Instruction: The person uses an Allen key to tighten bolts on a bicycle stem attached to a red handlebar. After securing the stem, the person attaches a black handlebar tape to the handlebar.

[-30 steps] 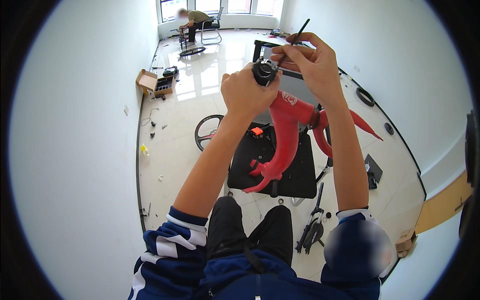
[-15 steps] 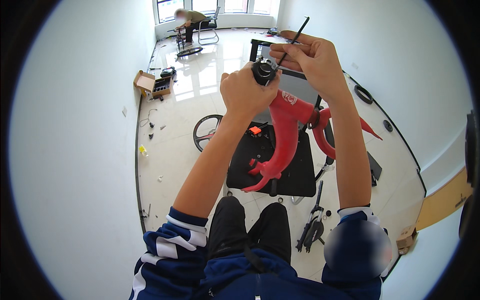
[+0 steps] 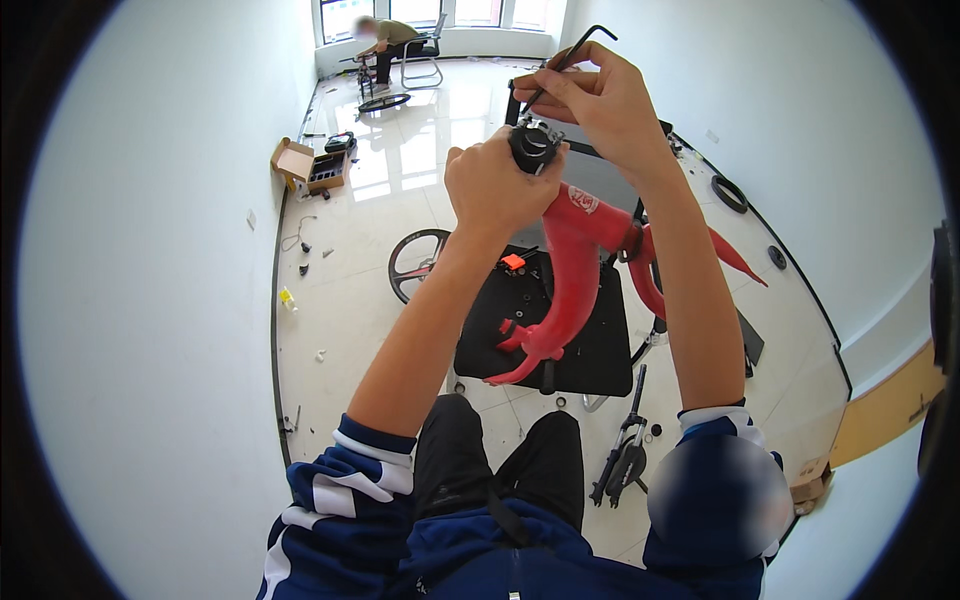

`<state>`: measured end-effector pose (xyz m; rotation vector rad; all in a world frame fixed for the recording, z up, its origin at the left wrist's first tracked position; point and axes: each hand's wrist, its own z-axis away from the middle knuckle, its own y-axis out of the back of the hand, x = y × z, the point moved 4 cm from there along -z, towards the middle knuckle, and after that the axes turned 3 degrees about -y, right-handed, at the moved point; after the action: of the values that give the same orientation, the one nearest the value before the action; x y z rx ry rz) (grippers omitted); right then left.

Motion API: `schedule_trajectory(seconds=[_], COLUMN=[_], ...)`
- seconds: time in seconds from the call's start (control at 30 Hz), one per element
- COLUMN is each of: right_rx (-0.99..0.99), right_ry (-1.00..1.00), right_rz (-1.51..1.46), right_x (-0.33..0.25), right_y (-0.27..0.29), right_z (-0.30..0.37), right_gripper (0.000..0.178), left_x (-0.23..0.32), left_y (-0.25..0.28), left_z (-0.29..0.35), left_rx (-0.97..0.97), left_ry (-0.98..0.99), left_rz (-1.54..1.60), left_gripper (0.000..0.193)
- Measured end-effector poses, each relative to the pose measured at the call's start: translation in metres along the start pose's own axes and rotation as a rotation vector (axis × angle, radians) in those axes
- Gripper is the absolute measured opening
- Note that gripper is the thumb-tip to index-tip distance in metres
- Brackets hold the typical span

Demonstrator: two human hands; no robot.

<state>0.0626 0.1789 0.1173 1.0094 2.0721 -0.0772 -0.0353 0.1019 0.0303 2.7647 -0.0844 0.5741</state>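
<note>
Two-handed, steadying the red frame [image 3: 572, 285] over the black seat [image 3: 600, 350], with the left hand [image 3: 497, 183] closed around a round black part [image 3: 533, 147] at the frame's far end and the right hand [image 3: 608, 112] half curled, pinching a bent hex key [image 3: 574, 49], its tip just beside that part and impossible to confirm as engaged. Judging by the loose fork [image 3: 619, 452] and spoked wheel [image 3: 411, 273] lying apart on the floor [image 3: 360, 330], probably early on, with neither visibly fitted to the frame and that black part's tightness untold. Beyond, near the windows [image 3: 476, 12], a seated co-worker [image 3: 396, 34] beside another wheel [image 3: 385, 103].
</note>
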Motion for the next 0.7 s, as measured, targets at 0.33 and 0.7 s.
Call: schedule_trajectory(seconds=[0.33, 0.7], right_rx=[0.007, 0.077], right_ry=[0.019, 0.064], right_rz=[-0.036, 0.022], right_x=[-0.0046, -0.0009], right_y=[-0.0015, -0.003], right_z=[0.0042, 0.0055], right_gripper=[0.013, 0.019], left_x=[0.0021, 0.0032], left_y=[0.0025, 0.004], left_z=[0.0007, -0.0013], left_rx=[0.008, -0.067], left_ry=[-0.011, 0.047], left_rz=[-0.025, -0.031], left_gripper=[0.042, 0.042])
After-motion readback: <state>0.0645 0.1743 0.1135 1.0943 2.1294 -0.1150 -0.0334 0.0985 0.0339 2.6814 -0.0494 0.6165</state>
